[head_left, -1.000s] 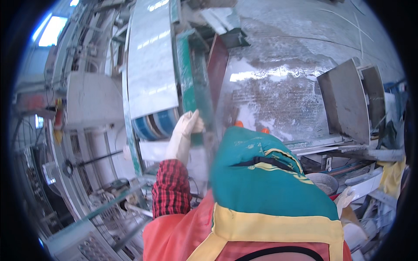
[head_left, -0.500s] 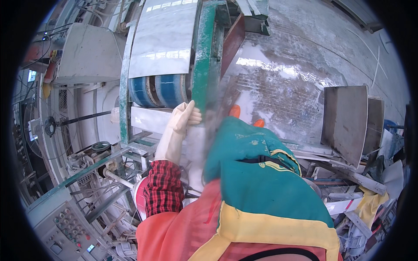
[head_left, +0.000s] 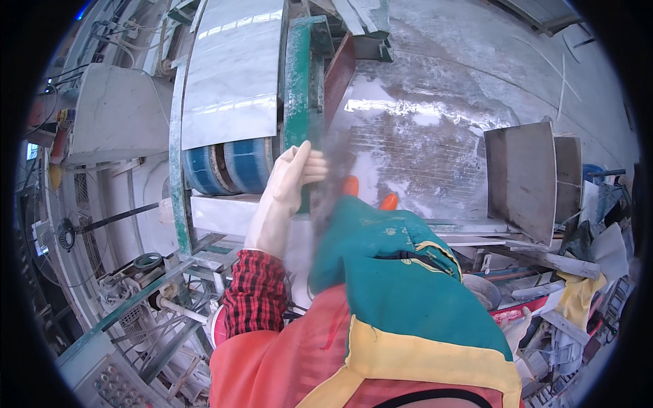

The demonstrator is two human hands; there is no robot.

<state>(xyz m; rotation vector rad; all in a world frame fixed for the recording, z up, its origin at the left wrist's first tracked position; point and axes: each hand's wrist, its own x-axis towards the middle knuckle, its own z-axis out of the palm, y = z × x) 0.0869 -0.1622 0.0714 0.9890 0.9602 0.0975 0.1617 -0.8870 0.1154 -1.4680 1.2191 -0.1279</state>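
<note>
My left hand [head_left: 294,178], in a cream rubber glove, reaches over the near end of a green-framed roller conveyor. Its thumb points up and its fingers stretch to the right, with nothing visible in them. Beside it runs the conveyor's green side rail [head_left: 297,95]; a grey blur hides whether the fingertips touch it. To the left of the hand are blue ribbed rollers [head_left: 248,165]. A glossy white marble-patterned slab [head_left: 231,75] lies beyond them on the conveyor. My right hand is not in view; a pale shape [head_left: 522,329] by the apron's right edge is too unclear to name.
Orange boot tips [head_left: 388,201] show past my green apron [head_left: 422,292]. Wet, white-stained floor [head_left: 422,149] spreads ahead. Upright dark panels [head_left: 520,180] stand at right, above a heap of scraps with a yellow cloth [head_left: 577,299]. A button panel [head_left: 119,387] is at lower left.
The conveyor and slab have shifted left and down in view, and more of the slab shows. My left hand has risen slightly in the picture, its fingers now further right across the rail.
</note>
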